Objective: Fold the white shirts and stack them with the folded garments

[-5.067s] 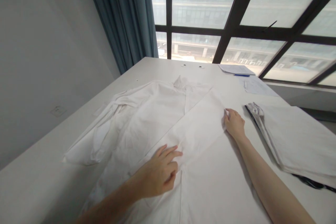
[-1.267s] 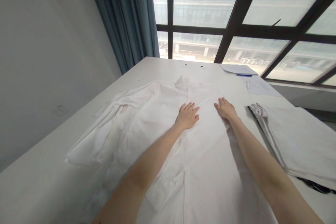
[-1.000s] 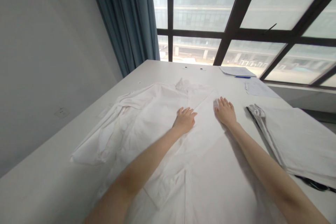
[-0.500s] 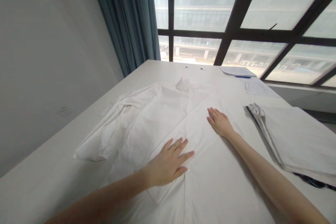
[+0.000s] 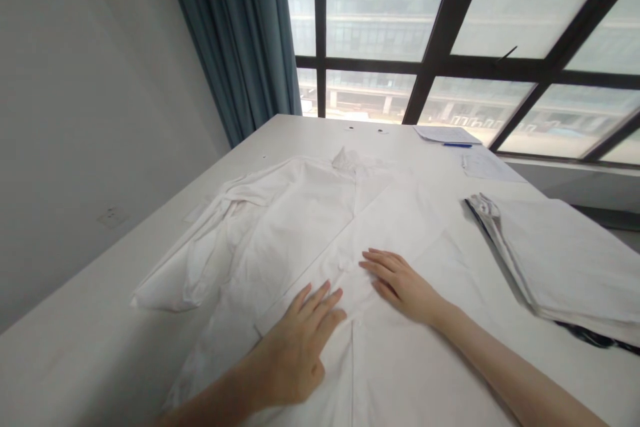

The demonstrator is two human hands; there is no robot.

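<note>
A white long-sleeved garment (image 5: 310, 207), like a shirt or lab coat, lies spread on the white table (image 5: 295, 133). Its collar (image 5: 345, 159) points toward the window, and one sleeve (image 5: 175, 280) is bent out to the left. My left hand (image 5: 300, 340) rests on the garment's front, left of the center seam, fingers spread and palm down. To the right of it, my right hand (image 5: 400, 283) lies on the cloth with its fingers stretched toward the left. Neither hand has anything in its fingers. My forearms cover parts of the lower garment.
A stack of folded white cloth (image 5: 565, 253) with a dark item beneath sits on the right. Farther back are papers (image 5: 445, 134) and a blue pen (image 5: 457, 145). A blue curtain (image 5: 240, 40) and a wall (image 5: 90, 93) border the left side; windows (image 5: 370, 7) stand behind.
My right hand has slid toward me and to the left over the cloth. The left hand has shifted slightly left and nearer. The view has turned a little.
</note>
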